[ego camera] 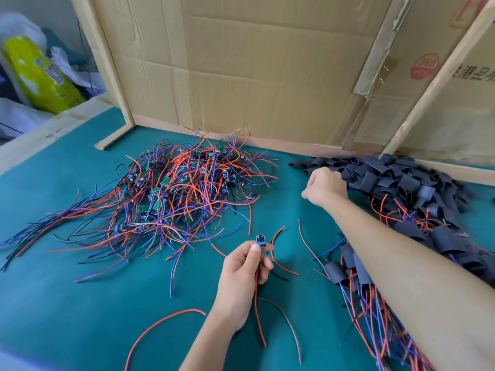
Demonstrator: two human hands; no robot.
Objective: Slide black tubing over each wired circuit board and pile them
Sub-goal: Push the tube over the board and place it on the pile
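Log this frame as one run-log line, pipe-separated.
left hand: pinches bare circuit board, wires hanging | right hand: curled at black tubing pile, grasp unclear | sleeved boards: piled right

The left hand [242, 269] is raised near the lower centre, thumb and curled fingers pinched together, its forearm entering from six o'clock. The right hand [325, 186] is extended toward one o'clock, fingers curled under and knuckles upward, with the bare forearm entering from four o'clock.
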